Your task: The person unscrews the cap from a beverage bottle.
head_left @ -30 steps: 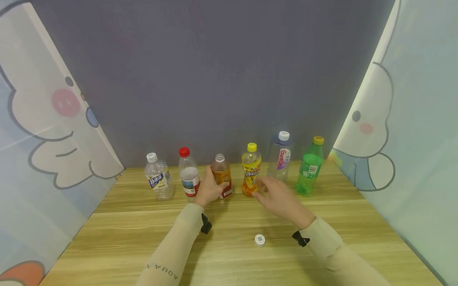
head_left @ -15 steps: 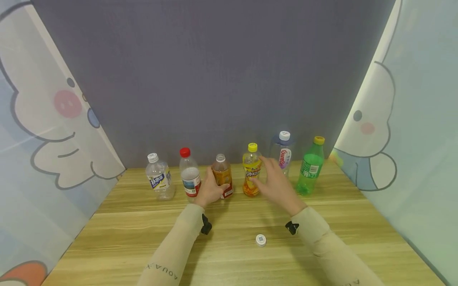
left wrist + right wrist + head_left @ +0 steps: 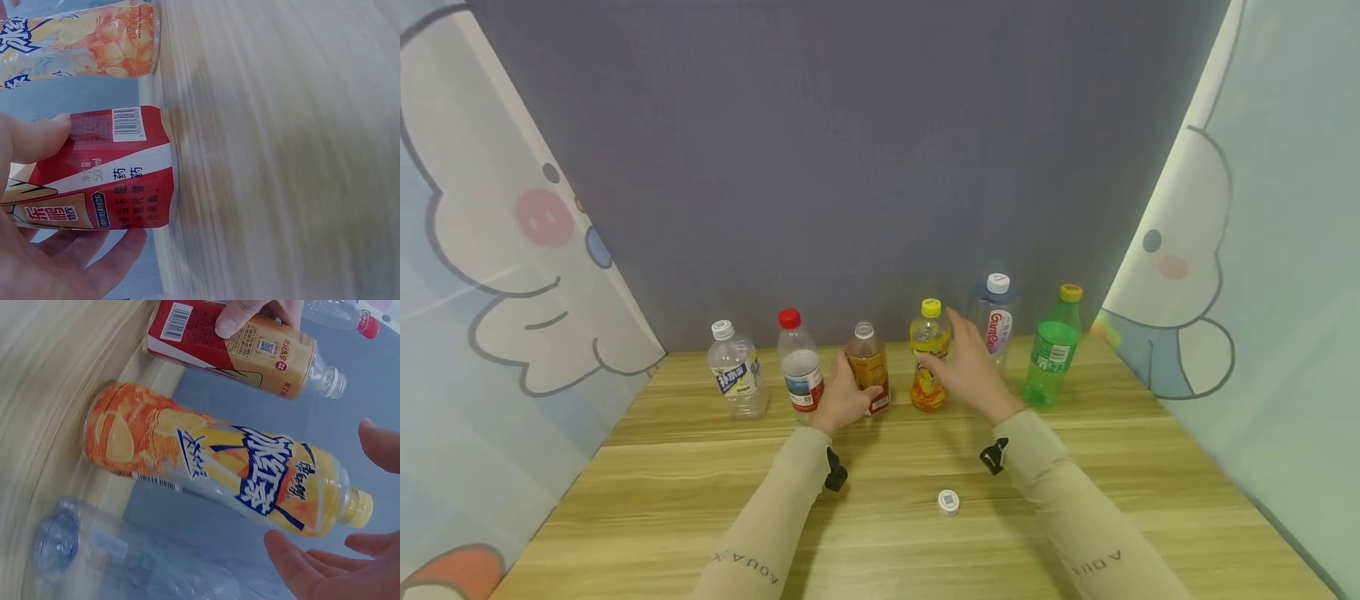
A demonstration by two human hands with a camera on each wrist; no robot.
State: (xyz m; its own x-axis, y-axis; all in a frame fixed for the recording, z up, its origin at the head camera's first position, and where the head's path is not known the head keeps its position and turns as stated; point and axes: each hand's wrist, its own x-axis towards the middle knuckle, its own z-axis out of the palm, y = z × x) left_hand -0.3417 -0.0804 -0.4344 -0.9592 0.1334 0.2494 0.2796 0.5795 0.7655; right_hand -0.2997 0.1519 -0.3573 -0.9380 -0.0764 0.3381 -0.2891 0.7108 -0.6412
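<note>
The left hand (image 3: pixel 841 402) gripped the uncapped red-and-gold drink bottle (image 3: pixel 868 367); the right hand (image 3: pixel 972 371), fingers parted and ungripping, risked toppling the yellow-capped iced-tea bottle (image 3: pixel 231 465) with a careless bump.

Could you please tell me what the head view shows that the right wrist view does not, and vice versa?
Only the head view shows the green bottle and the loose white cap.
Only the right wrist view shows the base of the Ganten bottle.
Both show the right hand beside the yellow-capped bottle and the left hand gripping the capless bottle.
</note>
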